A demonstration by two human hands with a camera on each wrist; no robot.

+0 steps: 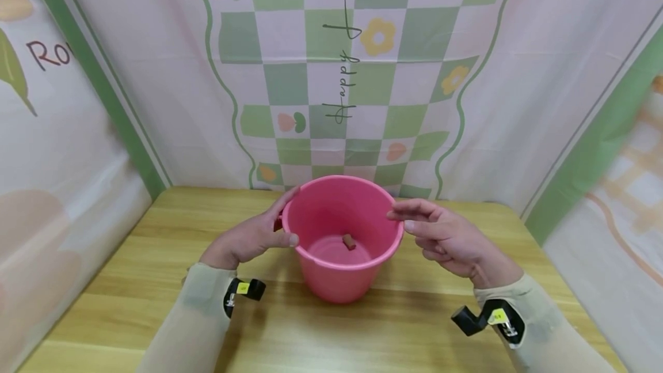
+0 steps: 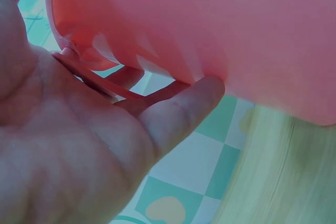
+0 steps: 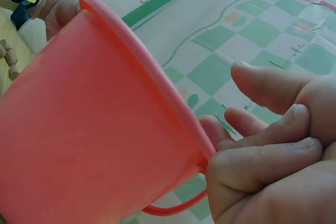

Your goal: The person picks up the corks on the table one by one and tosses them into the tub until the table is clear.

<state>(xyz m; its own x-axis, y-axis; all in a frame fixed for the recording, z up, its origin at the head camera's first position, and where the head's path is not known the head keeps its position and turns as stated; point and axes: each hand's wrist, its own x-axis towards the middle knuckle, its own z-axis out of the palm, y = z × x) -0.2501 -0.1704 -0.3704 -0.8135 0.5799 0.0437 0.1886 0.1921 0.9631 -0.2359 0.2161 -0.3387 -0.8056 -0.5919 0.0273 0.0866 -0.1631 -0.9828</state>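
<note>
Gripping the bucket (image 1: 339, 284), upright on the desk (image 1: 362, 335) with a block (image 1: 349, 242) at its bottom, in the left hand (image 1: 250, 239); holding nothing in the right hand (image 1: 454, 239), with fingers loosely bent at the rim.

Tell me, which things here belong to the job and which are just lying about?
Seemingly part of the job:
pink bucket
small brown piece inside it
left hand, holding the bucket
right hand, at its rim
perhaps similar pieces outside it

Apparently just around:
wooden table
patterned cloth behind
wrist cameras
</note>
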